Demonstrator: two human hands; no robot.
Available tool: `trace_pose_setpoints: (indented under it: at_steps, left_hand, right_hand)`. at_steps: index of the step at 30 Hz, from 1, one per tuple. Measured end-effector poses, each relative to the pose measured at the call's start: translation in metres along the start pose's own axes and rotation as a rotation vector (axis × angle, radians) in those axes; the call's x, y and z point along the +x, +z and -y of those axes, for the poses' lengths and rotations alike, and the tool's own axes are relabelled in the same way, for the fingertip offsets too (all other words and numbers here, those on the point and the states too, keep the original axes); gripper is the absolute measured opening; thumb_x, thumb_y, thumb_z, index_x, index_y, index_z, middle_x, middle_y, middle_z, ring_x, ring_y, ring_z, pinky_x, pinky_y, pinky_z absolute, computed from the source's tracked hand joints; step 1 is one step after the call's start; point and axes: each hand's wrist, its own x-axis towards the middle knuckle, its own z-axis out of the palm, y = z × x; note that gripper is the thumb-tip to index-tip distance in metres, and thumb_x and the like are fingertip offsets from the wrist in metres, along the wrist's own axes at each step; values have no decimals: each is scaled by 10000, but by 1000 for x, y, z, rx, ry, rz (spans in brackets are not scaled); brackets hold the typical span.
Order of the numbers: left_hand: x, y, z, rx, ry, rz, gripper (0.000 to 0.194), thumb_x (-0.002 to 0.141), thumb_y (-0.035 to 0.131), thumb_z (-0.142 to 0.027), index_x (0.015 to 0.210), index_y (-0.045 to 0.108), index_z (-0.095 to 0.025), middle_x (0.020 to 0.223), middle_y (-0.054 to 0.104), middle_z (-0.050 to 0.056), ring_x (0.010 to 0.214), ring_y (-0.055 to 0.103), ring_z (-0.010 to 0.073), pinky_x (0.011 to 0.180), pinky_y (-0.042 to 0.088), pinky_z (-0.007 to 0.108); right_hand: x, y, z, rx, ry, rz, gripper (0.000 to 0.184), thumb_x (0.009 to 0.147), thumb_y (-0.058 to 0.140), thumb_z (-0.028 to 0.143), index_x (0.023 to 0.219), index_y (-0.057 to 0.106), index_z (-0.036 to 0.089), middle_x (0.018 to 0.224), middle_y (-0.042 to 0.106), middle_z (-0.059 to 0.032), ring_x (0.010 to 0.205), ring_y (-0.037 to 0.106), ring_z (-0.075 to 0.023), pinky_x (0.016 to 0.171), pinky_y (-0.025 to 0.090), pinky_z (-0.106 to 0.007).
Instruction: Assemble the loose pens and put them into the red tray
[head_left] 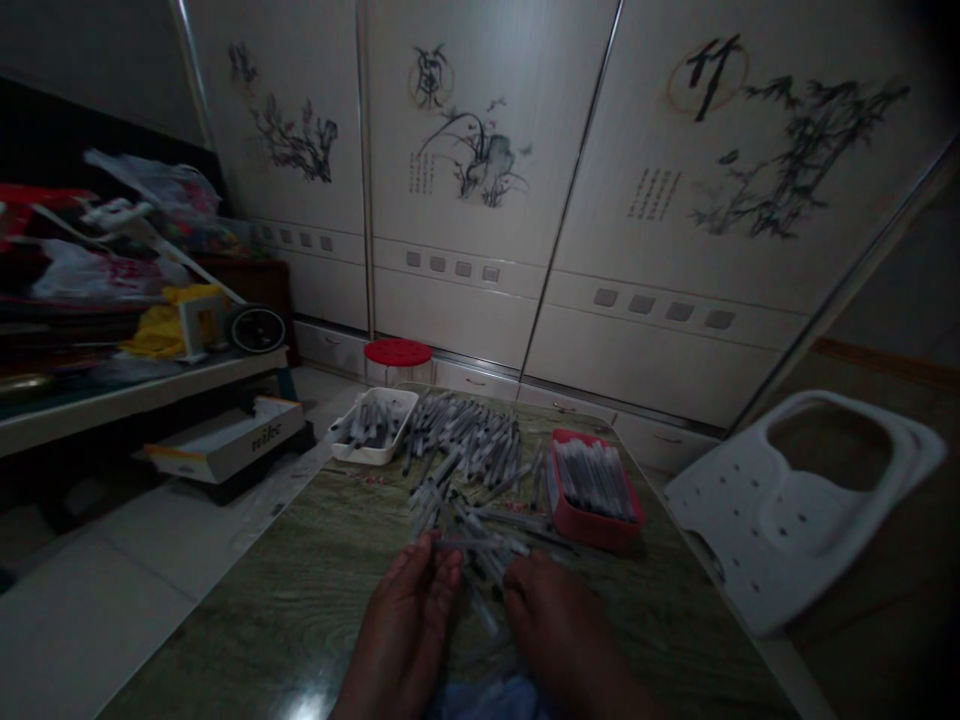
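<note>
Above the near part of the table, a clear-barrelled pen [476,545] lies crosswise between my two hands. My left hand [409,610] pinches its left end between thumb and fingers. Curled round the right end is my right hand [551,605], whose fingers are partly hidden. Just beyond both hands spreads a loose heap of similar pens [472,440], clear with dark ends. A few more pens lie under and between my hands, blurred in the dim light.
A white tray [375,455] with pens stands at the table's far left. At the right, a red basket [600,530] holds a packed row of pens. The table [300,590] has a wood-like top. A white plastic chair [795,500] stands right, a red stool [397,352] behind.
</note>
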Motion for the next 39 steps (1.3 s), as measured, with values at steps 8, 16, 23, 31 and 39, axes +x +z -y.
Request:
trace_pose_setpoints:
  at_steps: [8,16,23,31,39]
  left_hand:
    - [-1,2,-3,-12,-23,25,128,1017,585,-49,1002,695,-112,847,747,71,704,765,132,679,674,224]
    - [-3,0,-3,-19,-17,30,130,1015,587,-51,1000,696,-121,868,746,73,716,761,134,696,671,234]
    - [-6,0,0,44,-18,66,104,1002,618,-59,984,702,-118,890,743,76,738,758,134,723,672,245]
    - [-10,1,3,135,-2,99,78,984,657,-79,992,713,-133,910,736,51,742,747,125,720,663,236]
    - [-19,10,4,202,-12,98,93,998,635,-99,998,717,-144,894,727,49,723,739,124,691,652,221]
  right_hand:
    - [13,16,10,-18,-24,5,209,894,566,139,908,765,201,988,783,-99,905,736,-251,743,417,-315]
    - [6,13,8,88,-22,-21,161,901,548,156,859,694,212,892,762,-58,842,704,-214,719,417,-294]
    - [-24,3,-18,894,159,-81,214,852,664,425,875,686,213,714,627,24,656,593,-174,607,437,-272]
    - [-30,-8,-30,1140,241,-109,300,789,800,445,953,732,203,817,746,-35,738,699,-222,677,531,-312]
    - [-32,0,-28,1062,195,-135,229,833,738,444,871,714,220,735,718,-8,684,665,-203,639,498,-291]
